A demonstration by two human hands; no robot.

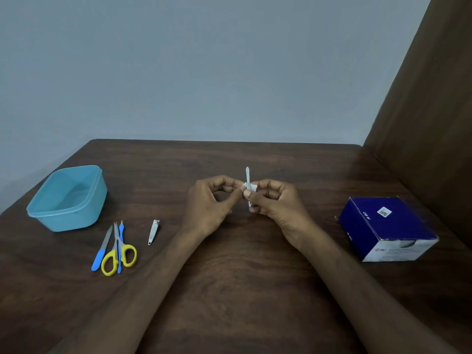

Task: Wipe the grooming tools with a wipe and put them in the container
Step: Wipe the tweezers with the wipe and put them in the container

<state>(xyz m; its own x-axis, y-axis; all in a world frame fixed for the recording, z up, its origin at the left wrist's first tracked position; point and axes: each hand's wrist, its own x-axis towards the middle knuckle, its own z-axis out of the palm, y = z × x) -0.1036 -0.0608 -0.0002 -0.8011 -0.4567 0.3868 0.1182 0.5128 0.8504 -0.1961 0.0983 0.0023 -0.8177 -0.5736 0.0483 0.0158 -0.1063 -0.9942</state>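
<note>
Teal container [67, 199] holds nothing (tools lie beside).

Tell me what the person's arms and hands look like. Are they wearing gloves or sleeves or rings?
No gloves and no sleeves show: the left hand and the right hand are bare, and both forearms are bare right down to the bottom edge of the picture. I can see no rings, watch or bracelets on them. The fingernails look short and plain, though they are small in this view.
</note>
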